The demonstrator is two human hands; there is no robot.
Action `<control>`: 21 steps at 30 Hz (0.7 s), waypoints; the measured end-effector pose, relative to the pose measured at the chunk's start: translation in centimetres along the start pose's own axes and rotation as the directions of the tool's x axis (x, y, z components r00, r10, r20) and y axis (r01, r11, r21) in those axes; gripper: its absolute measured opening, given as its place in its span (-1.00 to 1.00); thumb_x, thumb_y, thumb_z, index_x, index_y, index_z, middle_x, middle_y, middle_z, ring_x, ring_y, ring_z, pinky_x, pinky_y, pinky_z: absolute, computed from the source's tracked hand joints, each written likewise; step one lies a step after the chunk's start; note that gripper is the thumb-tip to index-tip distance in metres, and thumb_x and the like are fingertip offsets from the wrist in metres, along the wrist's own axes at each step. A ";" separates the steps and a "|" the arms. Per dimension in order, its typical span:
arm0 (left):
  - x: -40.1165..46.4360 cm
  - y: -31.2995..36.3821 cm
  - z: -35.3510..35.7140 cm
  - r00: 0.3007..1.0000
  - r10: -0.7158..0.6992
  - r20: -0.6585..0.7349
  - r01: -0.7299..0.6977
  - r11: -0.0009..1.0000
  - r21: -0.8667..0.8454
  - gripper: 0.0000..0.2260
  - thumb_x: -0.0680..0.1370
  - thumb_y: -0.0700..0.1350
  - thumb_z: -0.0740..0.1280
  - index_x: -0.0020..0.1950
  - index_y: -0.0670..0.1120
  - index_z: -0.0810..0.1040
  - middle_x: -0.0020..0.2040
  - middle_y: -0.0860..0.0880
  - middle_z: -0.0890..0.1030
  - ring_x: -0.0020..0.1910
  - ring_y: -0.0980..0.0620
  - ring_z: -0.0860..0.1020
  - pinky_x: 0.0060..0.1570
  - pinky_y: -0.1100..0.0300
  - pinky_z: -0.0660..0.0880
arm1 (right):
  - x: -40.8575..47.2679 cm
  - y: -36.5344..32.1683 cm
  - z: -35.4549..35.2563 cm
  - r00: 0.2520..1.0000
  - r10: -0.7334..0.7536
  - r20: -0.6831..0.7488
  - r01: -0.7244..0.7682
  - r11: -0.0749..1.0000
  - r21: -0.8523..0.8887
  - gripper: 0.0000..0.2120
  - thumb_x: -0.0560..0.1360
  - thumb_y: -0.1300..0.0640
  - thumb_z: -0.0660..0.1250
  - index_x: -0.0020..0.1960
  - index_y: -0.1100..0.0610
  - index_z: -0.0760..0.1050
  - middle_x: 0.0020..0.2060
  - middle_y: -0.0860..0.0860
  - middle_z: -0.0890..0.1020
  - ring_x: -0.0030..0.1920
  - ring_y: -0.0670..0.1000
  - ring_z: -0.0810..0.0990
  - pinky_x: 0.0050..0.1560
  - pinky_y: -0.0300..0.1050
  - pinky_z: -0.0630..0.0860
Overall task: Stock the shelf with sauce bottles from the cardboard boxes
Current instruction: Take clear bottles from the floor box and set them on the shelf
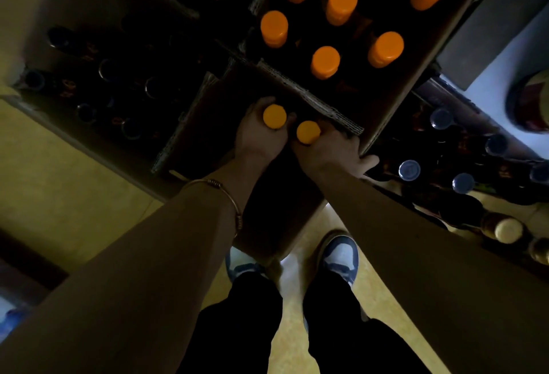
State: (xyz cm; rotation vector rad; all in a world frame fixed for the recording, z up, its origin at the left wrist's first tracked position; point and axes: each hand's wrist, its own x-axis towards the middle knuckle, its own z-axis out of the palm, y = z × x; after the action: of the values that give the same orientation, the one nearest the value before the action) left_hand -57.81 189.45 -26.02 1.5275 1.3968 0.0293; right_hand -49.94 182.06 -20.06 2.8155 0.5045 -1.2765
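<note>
1. The left hand (258,135) grips a dark sauce bottle with a round orange cap (274,116) by its neck.
2. The right hand (326,149) grips a second orange-capped dark bottle (308,132), thumb splayed.
3. Both bottles sit just beside each other over the open brown cardboard box (341,119), where more orange-capped bottles (325,62) stand upright.

A person's left hand (259,132) and right hand (328,149) each grip a dark orange-capped sauce bottle (274,116) over an open brown cardboard box (335,115). More orange-capped bottles (325,62) stand inside another box.
</note>
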 end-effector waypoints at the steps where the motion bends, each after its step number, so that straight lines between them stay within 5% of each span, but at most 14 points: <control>1: -0.3 -0.1 -0.1 1.000 0.006 0.014 -0.005 1.000 -0.015 -0.52 0.51 -0.07 0.41 0.39 -0.15 0.42 0.35 -0.15 0.49 0.35 -0.11 0.42 0.31 0.10 0.38 | -0.1 0.0 0.2 1.000 0.004 -0.022 -0.004 1.000 0.007 -0.56 0.54 -0.28 0.16 0.35 -0.13 0.38 0.32 0.00 0.46 0.38 0.08 0.27 0.34 0.23 0.13; 6: -1.6 -0.7 -0.7 0.994 0.075 0.076 -0.073 0.997 -0.029 -0.45 0.50 -0.11 0.38 0.48 -0.08 0.33 0.43 -0.14 0.41 0.44 -0.07 0.32 0.39 0.17 0.27 | -1.0 1.0 0.7 0.981 -0.109 -0.158 0.113 0.994 0.014 -0.58 0.55 -0.23 0.21 0.39 -0.21 0.37 0.27 -0.07 0.52 0.33 0.05 0.30 0.19 0.11 0.16; 10: -3.8 -1.2 -2.3 0.995 -0.077 0.060 0.082 0.993 -0.088 -0.63 0.52 -0.14 0.41 0.33 -0.10 0.52 0.28 -0.07 0.55 0.32 -0.01 0.45 0.15 0.36 0.33 | -1.3 1.9 0.0 0.979 -0.176 -0.099 0.183 0.981 0.064 -0.58 0.53 -0.18 0.30 0.37 -0.18 0.40 0.20 -0.04 0.57 0.33 0.05 0.32 0.17 0.04 0.15; 15: -7.7 -3.0 -5.4 0.959 -0.281 0.037 0.283 0.939 -0.196 -0.73 0.52 -0.12 0.41 0.22 -0.01 0.57 0.18 -0.07 0.57 0.25 -0.09 0.50 0.14 0.11 0.47 | -3.2 3.3 -1.6 0.937 -0.348 -0.022 0.346 0.937 -0.054 -0.52 0.51 -0.20 0.32 0.40 -0.14 0.39 0.20 0.02 0.58 0.30 0.09 0.43 0.30 0.02 0.18; 18: -9.6 -1.7 -6.9 0.964 -0.250 0.095 0.265 0.937 -0.229 -0.80 0.51 -0.15 0.43 0.12 0.01 0.60 0.16 0.01 0.55 0.26 -0.04 0.48 0.15 0.10 0.47 | -5.0 3.3 -2.9 0.882 -0.469 0.049 0.470 0.864 -0.182 -0.51 0.51 -0.20 0.31 0.40 -0.12 0.40 0.17 0.06 0.60 0.24 0.11 0.50 0.24 -0.02 0.33; 21: -10.6 0.7 -8.2 0.976 -0.168 0.142 0.192 0.965 -0.181 -0.87 0.50 -0.15 0.44 -0.04 0.07 0.60 0.32 0.03 0.50 0.33 0.00 0.43 0.30 0.04 0.40 | -6.7 2.6 -5.2 0.850 -0.525 0.051 0.527 0.843 -0.104 -0.59 0.47 -0.21 0.36 0.23 -0.01 0.54 0.04 0.12 0.63 0.10 0.16 0.58 0.06 0.03 0.49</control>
State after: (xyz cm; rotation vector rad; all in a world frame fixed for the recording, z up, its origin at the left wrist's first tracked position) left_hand -65.75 186.84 -15.46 1.2173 1.3851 -0.0417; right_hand -49.54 178.36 -12.02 2.6496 1.3809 -1.2777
